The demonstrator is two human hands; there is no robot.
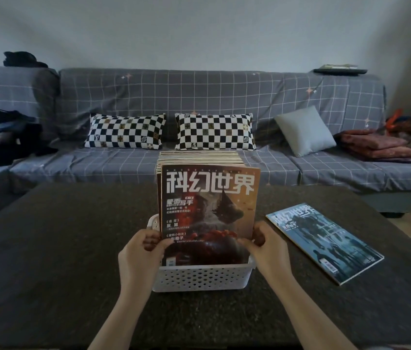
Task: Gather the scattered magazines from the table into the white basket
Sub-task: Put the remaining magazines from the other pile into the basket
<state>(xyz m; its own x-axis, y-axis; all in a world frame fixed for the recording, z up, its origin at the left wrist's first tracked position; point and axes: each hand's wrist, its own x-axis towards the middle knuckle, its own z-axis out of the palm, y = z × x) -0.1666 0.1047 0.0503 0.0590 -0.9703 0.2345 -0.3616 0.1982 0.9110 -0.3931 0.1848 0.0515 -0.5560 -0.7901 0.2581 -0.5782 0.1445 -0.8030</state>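
Both hands at the white basket (203, 276), which sits on the dark table (60, 248) near its front edge. Left hand (141, 251) and right hand (266, 245) each pinch a lower side edge of the orange-covered magazine (209, 203), held upright at the front of a row of magazines (199, 157) already standing in the basket. One blue-covered magazine (324, 242) lies flat on the table to the right of the basket, well clear of it — the only loose one in view, so the job looks nearly done. Risks, as I judge them: the basket looks packed, and forcing the front copy down could buckle its cover or catch its lower corners on the rim. The magazines stand well above the low basket wall — letting go too soon may let the front copy flop forward. A hard downward push could also slide or tip the light basket toward the table edge. Room for the last copy is doubtful.
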